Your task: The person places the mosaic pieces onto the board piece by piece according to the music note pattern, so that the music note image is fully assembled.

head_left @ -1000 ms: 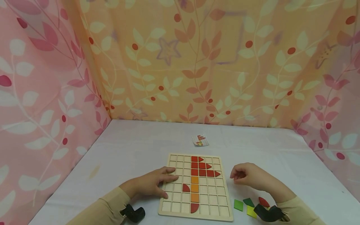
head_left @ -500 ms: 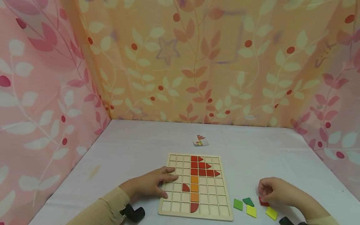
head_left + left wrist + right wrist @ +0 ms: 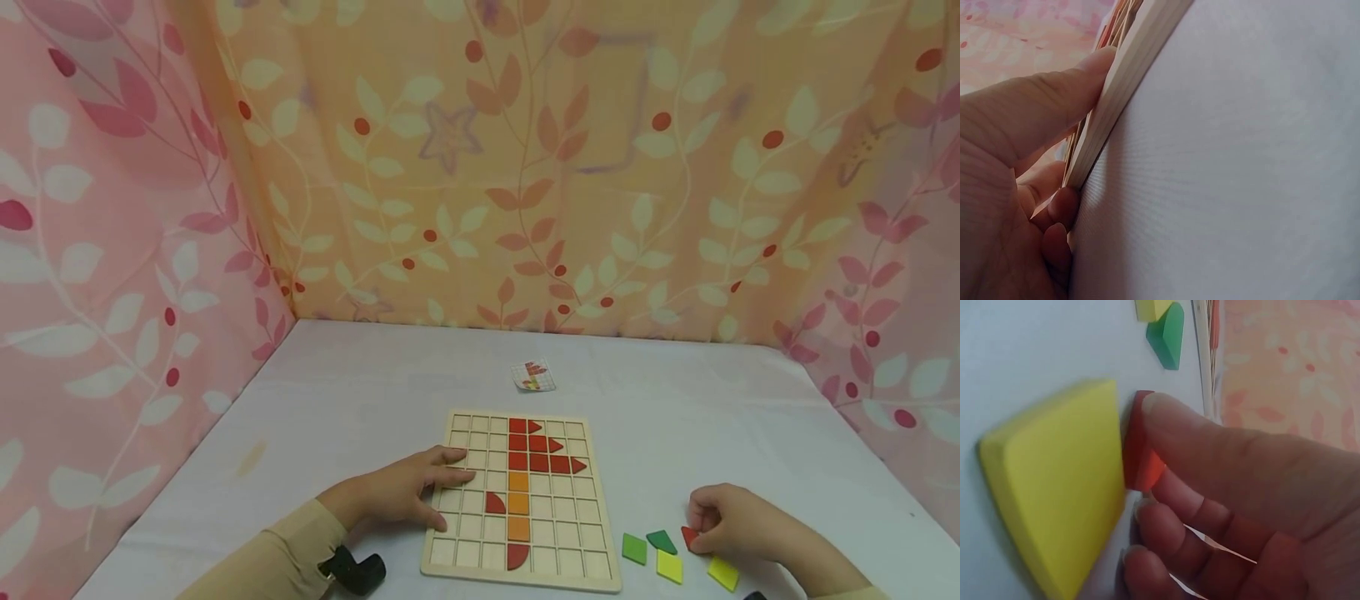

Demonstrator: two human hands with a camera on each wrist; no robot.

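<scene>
My left hand point(image 3: 401, 487) rests on the left edge of a wooden grid board point(image 3: 558, 529), fingers spread over it. In the left wrist view the thumb point(image 3: 1079, 81) lies along the board's rim point(image 3: 1129, 75). Set in the board are red square and pointed tiles, a column of orange squares point(image 3: 518, 504) and two red quarter-round tiles point(image 3: 517, 557). Right of the board, my right hand point(image 3: 738, 521) pinches a red tile point(image 3: 1138, 440) between thumb and fingers, at the table surface. The fingers partly hide its shape.
Near the right hand lie two yellow tiles point(image 3: 670, 567), a light green square tile point(image 3: 634, 549) and a dark green tile point(image 3: 662, 542). A small printed pattern card point(image 3: 534, 376) sits beyond the board on the white cloth point(image 3: 360, 375). Patterned curtains point(image 3: 450, 208) enclose the table.
My right hand has moved right and towards me from beside the board to the loose tiles, and now pinches the red one, shifted slightly left. The left hand stays in place.
</scene>
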